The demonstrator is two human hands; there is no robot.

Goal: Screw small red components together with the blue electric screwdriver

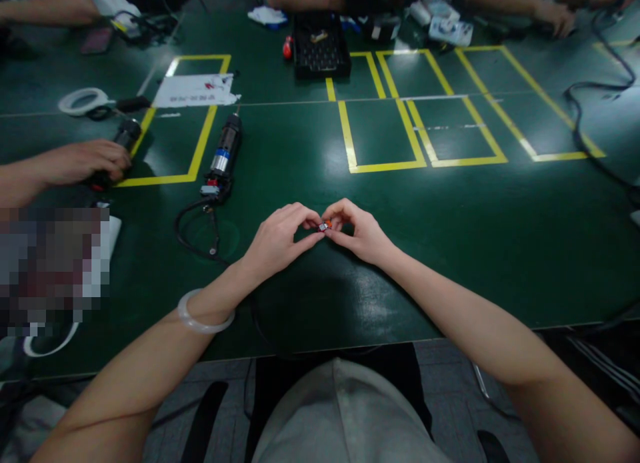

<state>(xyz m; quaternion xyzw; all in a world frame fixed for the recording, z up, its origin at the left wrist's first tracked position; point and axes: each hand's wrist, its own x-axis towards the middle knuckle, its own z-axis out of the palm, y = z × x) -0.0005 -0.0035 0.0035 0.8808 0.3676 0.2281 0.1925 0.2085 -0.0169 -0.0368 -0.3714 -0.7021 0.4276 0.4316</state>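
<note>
From where I stand, the person's left hand and right hand meet just above the green table, near its close edge. Both are pinched nearly closed, thumb against fingers, with a tiny red-and-silver part between the fingertips. It looks light and stiff, probably smooth enough to slip and easy to drop; I'd judge its outer edges the best hold, lightly squeezed. Its finer detail is too small to make out. An electric screwdriver lies beyond the left hand.
</note>
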